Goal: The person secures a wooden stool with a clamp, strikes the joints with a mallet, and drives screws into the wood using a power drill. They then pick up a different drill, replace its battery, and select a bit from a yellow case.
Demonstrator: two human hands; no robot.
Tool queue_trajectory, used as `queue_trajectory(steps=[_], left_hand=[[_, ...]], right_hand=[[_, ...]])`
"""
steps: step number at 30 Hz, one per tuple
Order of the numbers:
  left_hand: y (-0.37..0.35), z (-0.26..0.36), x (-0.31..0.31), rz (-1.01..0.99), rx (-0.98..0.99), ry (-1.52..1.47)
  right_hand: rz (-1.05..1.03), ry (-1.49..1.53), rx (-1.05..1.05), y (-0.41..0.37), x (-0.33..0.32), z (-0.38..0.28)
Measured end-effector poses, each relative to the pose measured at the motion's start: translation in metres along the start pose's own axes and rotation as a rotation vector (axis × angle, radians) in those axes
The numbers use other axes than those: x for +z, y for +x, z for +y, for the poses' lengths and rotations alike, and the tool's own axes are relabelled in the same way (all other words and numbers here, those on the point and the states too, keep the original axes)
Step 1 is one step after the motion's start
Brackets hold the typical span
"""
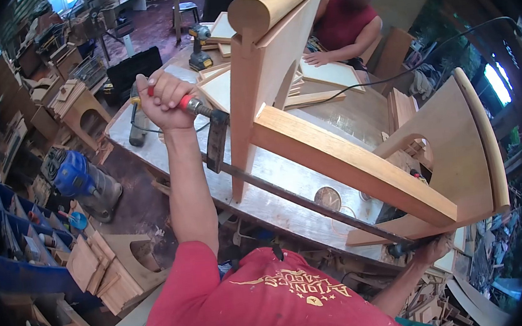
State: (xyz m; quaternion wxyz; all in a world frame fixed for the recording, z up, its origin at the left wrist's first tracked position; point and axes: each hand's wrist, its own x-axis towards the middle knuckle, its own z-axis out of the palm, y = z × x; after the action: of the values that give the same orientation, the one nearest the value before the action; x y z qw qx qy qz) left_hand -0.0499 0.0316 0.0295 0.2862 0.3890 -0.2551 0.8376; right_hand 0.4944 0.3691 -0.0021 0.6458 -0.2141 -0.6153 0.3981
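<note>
My left hand (170, 101) is closed around the red handle of a long bar clamp (302, 200). The clamp's dark sliding head hangs beside the near wooden side panel (243, 95), and its steel bar slopes down to the right. At the bar's far end, my right hand (436, 250) is closed around the clamp by its dark jaw; the fingers are partly hidden. A pale wooden rail (349, 164) runs between that panel and a second panel (451, 151) with a curved cutout and rounded top. This wooden frame stands on the worktable (281, 173).
A co-worker (345, 26) in a red sleeveless top sits across the table near flat pale panels (331, 74). A cordless drill (199, 46) stands at the table's back left. On the floor are a blue vacuum (83, 180) and wood parts (114, 265). A cable (426, 46) hangs across the right.
</note>
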Motion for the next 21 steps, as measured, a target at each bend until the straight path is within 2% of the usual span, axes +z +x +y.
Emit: queue_trajectory(steps=[3, 4, 7, 8, 11, 14, 17, 18, 21], left_hand=[[-0.007, -0.004, 0.009, 0.308, 0.085, 0.205], [-0.009, -0.002, 0.021, 0.486, 0.062, 0.260], [0.003, -0.046, 0.071, 1.063, 0.442, 0.798], [-0.006, -0.033, 0.064, 0.940, 0.370, 0.812], [-0.014, -0.002, 0.028, 0.756, 0.261, 0.588], [-0.005, 0.007, 0.006, 0.353, 0.033, 0.296], [0.004, -0.017, 0.002, 0.009, 0.023, -0.041], [0.006, -0.016, -0.001, -0.095, -0.039, -0.048], [-0.001, -0.014, 0.004, 0.117, -0.026, 0.151]], right_hand=[[0.020, -0.027, -0.014, 0.001, 0.005, -0.002], [0.025, -0.021, 0.014, 0.000, 0.006, -0.005], [0.017, -0.016, 0.031, -0.003, 0.004, -0.001], [0.006, -0.015, 0.022, -0.002, 0.002, 0.000], [0.031, 0.000, 0.056, -0.002, 0.005, -0.003], [0.010, -0.025, 0.022, 0.001, 0.007, -0.004], [-0.009, -0.012, 0.055, -0.002, 0.015, -0.014], [-0.007, -0.011, 0.054, -0.003, 0.013, -0.014], [-0.007, -0.003, 0.039, 0.001, 0.006, -0.004]])
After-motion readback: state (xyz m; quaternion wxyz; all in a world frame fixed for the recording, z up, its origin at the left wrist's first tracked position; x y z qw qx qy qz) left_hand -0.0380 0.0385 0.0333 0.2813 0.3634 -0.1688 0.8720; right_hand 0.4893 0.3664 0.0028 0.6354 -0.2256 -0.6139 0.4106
